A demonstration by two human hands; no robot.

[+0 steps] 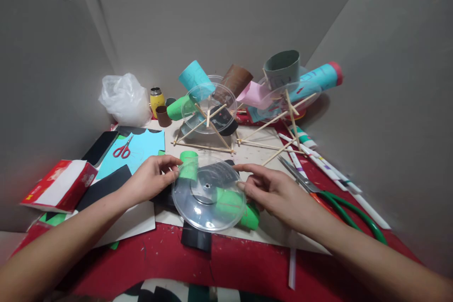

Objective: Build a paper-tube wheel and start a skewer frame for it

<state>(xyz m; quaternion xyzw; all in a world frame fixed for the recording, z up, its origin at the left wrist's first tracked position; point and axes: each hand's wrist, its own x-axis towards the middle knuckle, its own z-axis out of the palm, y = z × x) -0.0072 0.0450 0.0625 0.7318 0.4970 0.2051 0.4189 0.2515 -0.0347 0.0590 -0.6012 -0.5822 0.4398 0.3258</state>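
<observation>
A clear plastic disc (207,196) is held flat between my two hands above the table. My left hand (150,180) grips its left rim, fingers closed near a green paper tube (188,165) fixed at the disc's far left edge. My right hand (272,191) pinches the right rim, index finger stretched along the top. Another green paper tube (244,210) and a black tube (196,238) sit under the disc's near side.
Behind stands a stick-framed wheel model (208,108) with a clear disc and coloured paper cups, and a second one (286,89) to its right. Red scissors (122,150) lie on blue paper. Green-handled scissors (336,203), a red box (58,185), a plastic bag (124,99) surround the area.
</observation>
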